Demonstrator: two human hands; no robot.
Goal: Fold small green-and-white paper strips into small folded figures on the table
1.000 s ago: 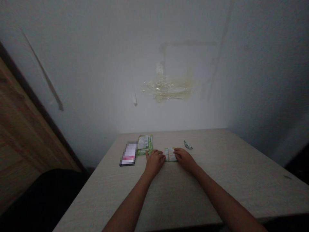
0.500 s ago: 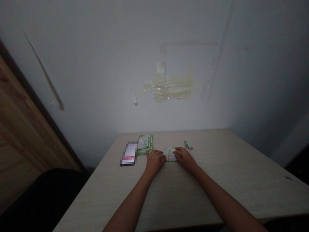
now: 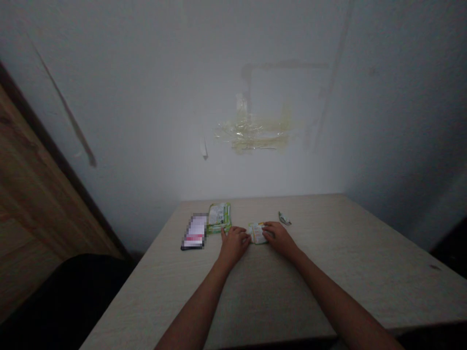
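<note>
A small green-and-white printed packet (image 3: 258, 234) lies on the table between my hands, a crease-like line near its left side. My right hand (image 3: 280, 238) has its bent fingertips on the right part of the packet and covers that edge; its thumb is hard to make out. My left hand (image 3: 234, 244) rests palm down with its fingers apart, the inner fingertips at the packet's left edge. Whether they press on it is unclear. Just beyond my left hand are more green-and-white packets (image 3: 219, 215), one overlapping another.
A phone (image 3: 194, 232) with a blurred-out screen lies left of the packets. Past my right hand is a small crumpled green-and-white scrap (image 3: 284, 218). The pale wooden table (image 3: 350, 243) meets a wall (image 3: 153, 121) with peeling tape (image 3: 255, 136). A dark chair-like shape (image 3: 73, 301) stands at left.
The packet between my hands now shows a line near its left side and sits slightly askew. My right fingers have shifted a little left. My left hand stays nearly still.
</note>
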